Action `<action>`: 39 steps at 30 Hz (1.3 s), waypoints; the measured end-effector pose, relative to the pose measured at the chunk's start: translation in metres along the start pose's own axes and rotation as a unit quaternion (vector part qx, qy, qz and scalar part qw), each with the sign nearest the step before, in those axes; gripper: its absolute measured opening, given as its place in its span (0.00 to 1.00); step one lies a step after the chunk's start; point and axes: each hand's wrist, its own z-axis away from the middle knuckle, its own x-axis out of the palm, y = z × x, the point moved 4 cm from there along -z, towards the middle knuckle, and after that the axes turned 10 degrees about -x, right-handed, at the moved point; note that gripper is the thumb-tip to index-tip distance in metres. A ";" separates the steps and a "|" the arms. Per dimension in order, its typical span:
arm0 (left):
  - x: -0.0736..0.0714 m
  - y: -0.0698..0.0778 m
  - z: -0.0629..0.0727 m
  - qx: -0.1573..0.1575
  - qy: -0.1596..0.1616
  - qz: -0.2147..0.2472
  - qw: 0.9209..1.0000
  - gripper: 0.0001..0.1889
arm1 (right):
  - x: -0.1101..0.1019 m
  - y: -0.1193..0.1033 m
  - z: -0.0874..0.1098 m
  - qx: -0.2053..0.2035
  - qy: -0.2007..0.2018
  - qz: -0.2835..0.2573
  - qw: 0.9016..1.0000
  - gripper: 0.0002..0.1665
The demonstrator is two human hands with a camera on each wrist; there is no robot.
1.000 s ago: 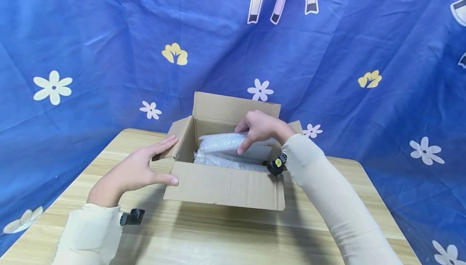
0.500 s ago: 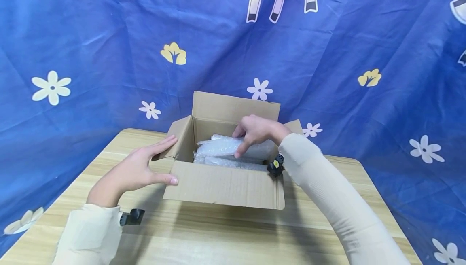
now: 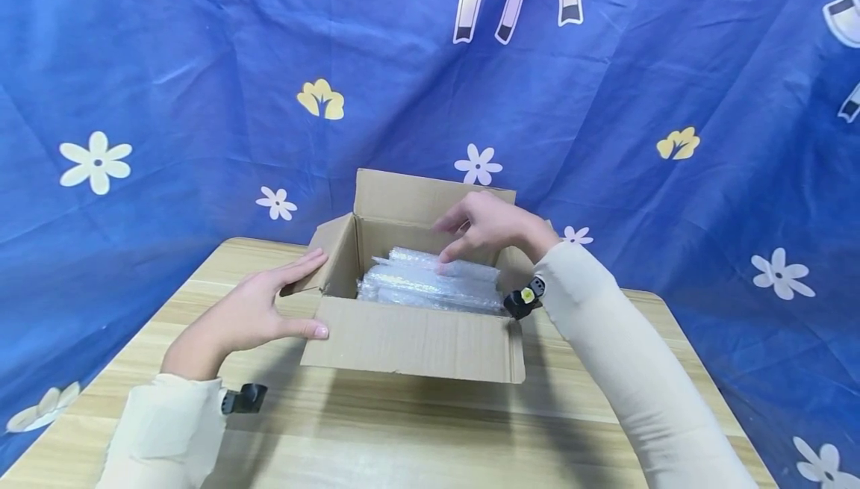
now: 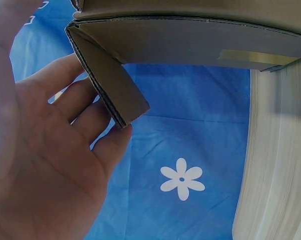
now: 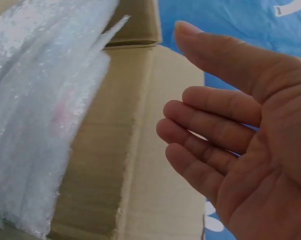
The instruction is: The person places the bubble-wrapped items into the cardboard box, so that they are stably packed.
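An open cardboard box [image 3: 410, 340] stands on the table with its flaps spread outward. Inside lie several flat packages in bubble wrap [image 3: 430, 280], stacked close together; what they contain is not clear. My left hand [image 3: 251, 313] rests at the box's left front corner, fingers straight along the left flap [image 4: 108, 75] and thumb on the front flap. Over the back of the box hovers my right hand [image 3: 487, 224], its fingers loosely bent. In the right wrist view nothing is between those fingers, and the bubble-wrapped packages [image 5: 45, 115] lie apart from them.
The wooden table [image 3: 403, 437] extends in front of the box and to both sides. Behind it hangs a blue cloth [image 3: 222, 86] printed with flowers and animal legs. Each wrist wears a small black camera [image 3: 245, 399].
My right hand has lowered a bubble-wrapped package into the box, let go of it and lifted up and back. The left hand has stayed on the box's corner.
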 end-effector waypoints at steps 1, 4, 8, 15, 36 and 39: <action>0.000 0.000 0.000 0.001 -0.001 0.000 1.000 0.57 | -0.002 0.000 0.002 -0.005 0.008 -0.003 1.000 0.34; 0.000 0.000 -0.002 0.003 -0.004 -0.001 1.000 0.56 | -0.007 -0.001 0.010 -0.013 0.033 -0.012 0.999 0.33; 0.000 -0.001 -0.003 0.000 -0.006 -0.010 1.000 0.56 | -0.014 0.000 0.021 -0.012 0.070 -0.017 0.997 0.33; -0.001 0.000 -0.005 -0.006 -0.009 -0.017 1.000 0.55 | -0.025 0.006 0.046 0.006 0.129 -0.047 0.991 0.30; -0.025 -0.002 -0.006 0.000 0.050 -0.032 0.998 0.50 | -0.027 0.025 0.129 0.060 0.268 -0.061 0.960 0.28; -0.032 -0.003 -0.006 0.008 0.078 -0.051 0.996 0.49 | -0.025 0.028 0.142 0.080 0.296 -0.045 0.951 0.28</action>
